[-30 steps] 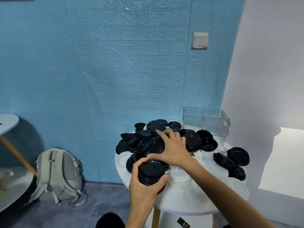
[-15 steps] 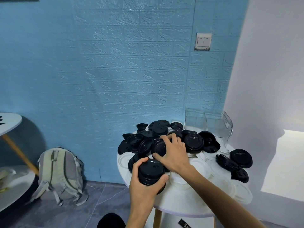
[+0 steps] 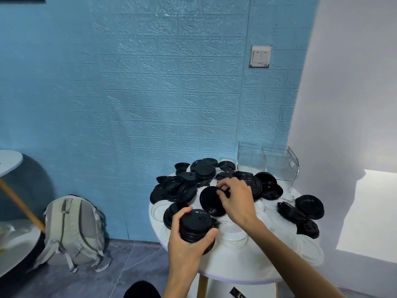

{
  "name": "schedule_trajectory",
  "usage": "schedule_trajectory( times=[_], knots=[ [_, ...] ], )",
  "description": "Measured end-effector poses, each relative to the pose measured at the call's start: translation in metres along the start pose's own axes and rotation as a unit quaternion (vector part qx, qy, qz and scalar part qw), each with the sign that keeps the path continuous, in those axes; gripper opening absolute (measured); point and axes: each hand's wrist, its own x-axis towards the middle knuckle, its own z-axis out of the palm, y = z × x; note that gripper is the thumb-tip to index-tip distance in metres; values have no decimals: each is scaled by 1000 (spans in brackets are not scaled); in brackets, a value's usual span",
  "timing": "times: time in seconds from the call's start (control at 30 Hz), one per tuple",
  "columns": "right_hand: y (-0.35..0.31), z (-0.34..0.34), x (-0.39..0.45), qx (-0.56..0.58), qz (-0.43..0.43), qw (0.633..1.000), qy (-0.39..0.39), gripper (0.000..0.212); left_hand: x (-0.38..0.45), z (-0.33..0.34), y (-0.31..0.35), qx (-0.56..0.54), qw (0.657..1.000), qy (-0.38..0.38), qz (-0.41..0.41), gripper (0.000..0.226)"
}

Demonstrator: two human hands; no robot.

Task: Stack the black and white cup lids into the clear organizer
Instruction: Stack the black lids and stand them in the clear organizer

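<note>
A heap of black cup lids [image 3: 202,171] and white cup lids [image 3: 234,237] covers a small round white table [image 3: 242,274]. My left hand [image 3: 189,244] grips a stack of black lids [image 3: 195,225] near the table's front left. My right hand [image 3: 236,198] pinches the edge of one black lid [image 3: 209,201], tilted up out of the heap just behind the stack. The clear organizer [image 3: 268,164] stands at the back right of the table with nothing visible inside.
More black lids [image 3: 300,211] lie at the table's right side. A grey backpack [image 3: 73,229] leans on the blue wall at floor level to the left. Another white table [image 3: 8,166] shows at the far left edge. A white wall rises close on the right.
My right hand went from resting flat on the heap to pinching one black lid and tilting it up. The left hand kept its stack still.
</note>
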Motion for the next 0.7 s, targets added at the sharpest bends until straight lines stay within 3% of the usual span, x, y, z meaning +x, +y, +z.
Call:
schedule_trajectory(
  times=[0.33,0.5,0.7],
  knots=[
    [-23,-35,-10,203,1,975,91,26,2,6,3,11,1000,-6,-3,77],
    [-34,-38,-44,236,-85,967,51,43,5,9,7,1,1000,-1,2,92],
    [-28,-42,-68,288,-93,952,-40,50,5,12,9,-19,1000,-2,7,106]
  ],
)
